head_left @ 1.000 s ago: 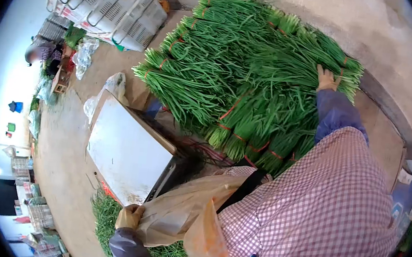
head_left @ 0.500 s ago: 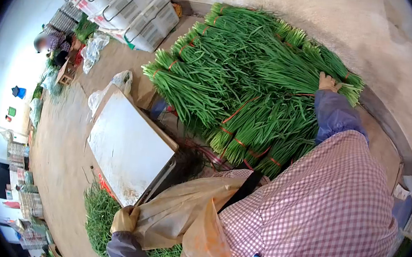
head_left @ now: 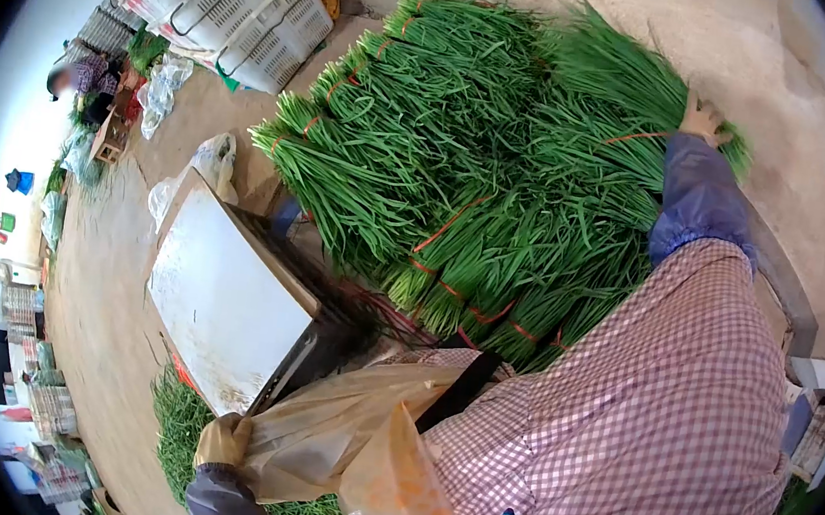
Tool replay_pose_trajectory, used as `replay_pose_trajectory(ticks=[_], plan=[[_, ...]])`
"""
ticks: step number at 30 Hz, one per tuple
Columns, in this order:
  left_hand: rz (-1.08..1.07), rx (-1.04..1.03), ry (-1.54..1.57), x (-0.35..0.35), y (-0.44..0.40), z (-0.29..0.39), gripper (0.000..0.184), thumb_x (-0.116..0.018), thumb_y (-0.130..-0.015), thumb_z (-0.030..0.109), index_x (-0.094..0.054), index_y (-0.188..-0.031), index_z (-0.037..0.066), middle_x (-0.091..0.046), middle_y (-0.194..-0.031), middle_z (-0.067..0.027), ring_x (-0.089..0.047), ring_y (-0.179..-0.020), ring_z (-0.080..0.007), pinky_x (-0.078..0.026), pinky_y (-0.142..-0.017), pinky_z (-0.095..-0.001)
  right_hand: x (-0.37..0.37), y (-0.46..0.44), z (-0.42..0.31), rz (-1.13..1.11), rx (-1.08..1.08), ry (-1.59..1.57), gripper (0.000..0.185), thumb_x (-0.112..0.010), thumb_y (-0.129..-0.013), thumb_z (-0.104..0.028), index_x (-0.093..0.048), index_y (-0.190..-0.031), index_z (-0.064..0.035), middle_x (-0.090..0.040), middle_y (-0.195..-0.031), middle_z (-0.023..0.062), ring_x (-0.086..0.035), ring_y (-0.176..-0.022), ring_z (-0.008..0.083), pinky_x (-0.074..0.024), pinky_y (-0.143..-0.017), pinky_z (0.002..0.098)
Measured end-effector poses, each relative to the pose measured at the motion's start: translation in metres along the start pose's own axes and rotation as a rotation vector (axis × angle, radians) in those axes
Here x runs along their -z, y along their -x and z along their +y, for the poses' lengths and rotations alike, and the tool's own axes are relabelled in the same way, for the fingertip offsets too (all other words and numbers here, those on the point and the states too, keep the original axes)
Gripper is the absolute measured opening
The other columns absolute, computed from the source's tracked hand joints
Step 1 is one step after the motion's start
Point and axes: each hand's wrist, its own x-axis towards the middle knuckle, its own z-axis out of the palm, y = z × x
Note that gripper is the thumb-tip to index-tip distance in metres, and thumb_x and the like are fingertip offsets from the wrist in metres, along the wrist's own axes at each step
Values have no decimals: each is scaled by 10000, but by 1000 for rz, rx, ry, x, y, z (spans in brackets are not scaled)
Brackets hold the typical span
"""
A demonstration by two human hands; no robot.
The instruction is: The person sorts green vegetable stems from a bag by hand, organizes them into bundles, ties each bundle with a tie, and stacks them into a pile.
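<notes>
Tied bundles of long green stalks (head_left: 428, 108) lie in a wide pile beside the wall, with red bands around many of them. At the pile's right end my right hand (head_left: 705, 121) is closed around a bundle of green stalks (head_left: 623, 74), whose leaves point up and left. My left hand (head_left: 224, 441) is at the lower left, its fingers bent at the near corner of the white-topped board (head_left: 227, 298), beside a translucent plastic apron (head_left: 344, 431). What its fingers hold, if anything, is hidden.
White crates (head_left: 228, 7) are stacked at the upper left. Another person (head_left: 89, 81) sits at the far left near plastic bags (head_left: 162, 90). Loose greens (head_left: 175, 429) lie below the board. A wall (head_left: 800, 107) borders the pile at the right.
My right hand has moved up and right, and the bundle in it has lifted off the pile's right end. My left hand remains by the board's corner.
</notes>
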Motion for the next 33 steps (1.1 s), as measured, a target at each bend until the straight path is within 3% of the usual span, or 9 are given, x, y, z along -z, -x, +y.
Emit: replay_pose_trajectory(ticks=[8,12,16,21,26,27,28,31,33], plan=[[-11,73,-93,6,3,20,386,-562,-860,407,-714,-983,74,-682,-930,-205,-654,-910,-366,-497,-826,-433,-98,61,-48,-541,-186,25,632,-564,-920,-187,-281,-1463,-342,-258,-1528,126,-284,-1364,379,-199,-1061,700],[-39,63,-70,-4,-1,-6,396,-552,-868,423,-718,-970,79,-687,-938,-193,-666,-871,-342,-505,-826,-421,-42,107,-95,-289,261,-210,532,-528,-932,-139,-369,-1428,-245,-333,-1502,85,-306,-1370,296,-218,-1110,572],[83,209,-269,0,30,-23,495,-521,-896,571,-725,-1025,139,-689,-980,-155,-651,-908,-325,-519,-836,-451,34,204,-194,-85,722,-1072,376,-515,-930,-61,-536,-1296,-143,-528,-1356,64,-463,-1269,249,-346,-1073,417],[256,77,223,-12,75,-79,341,-600,-878,339,-694,-1071,74,-688,-974,-191,-657,-915,-332,-508,-821,-411,195,380,-302,-547,1159,-1859,169,-580,-930,-67,-649,-1084,-70,-674,-1054,53,-619,-1004,177,-484,-881,304],[857,-247,551,-47,102,-97,335,-689,-807,130,-635,-1112,5,-654,-1074,-193,-615,-991,-365,-489,-871,-421,365,510,-336,-1076,1680,-1753,160,-664,-900,-144,-671,-1004,-22,-681,-887,51,-631,-824,139,-504,-783,275],[820,-218,598,-20,183,-119,343,-686,-818,102,-618,-1138,-3,-646,-1101,-194,-615,-1021,-343,-475,-905,-404,427,538,-282,-1264,1729,-1634,165,-671,-898,-147,-658,-973,-1,-666,-837,45,-626,-789,134,-510,-764,277],[834,-172,639,-21,201,-126,354,-683,-829,74,-601,-1163,-12,-638,-1128,-195,-614,-1051,-322,-462,-939,-387,455,560,-289,-1247,1881,-1469,254,-653,-912,-257,-671,-941,-5,-668,-796,56,-623,-750,133,-503,-730,264],[719,55,1023,-25,257,-128,315,-662,-858,51,-606,-1161,-15,-657,-1126,-160,-611,-1067,-221,-459,-928,-338,524,631,-310,-1303,2136,-1140,207,-642,-897,-225,-665,-907,-19,-661,-772,49,-605,-712,128,-491,-680,276],[743,139,1013,-43,287,-123,347,-697,-823,58,-618,-1152,-20,-676,-1027,-185,-664,-945,-295,-517,-841,-348,545,680,-329,-1234,2284,-994,199,-632,-879,-224,-661,-918,-31,-660,-769,54,-601,-706,136,-484,-667,296]])
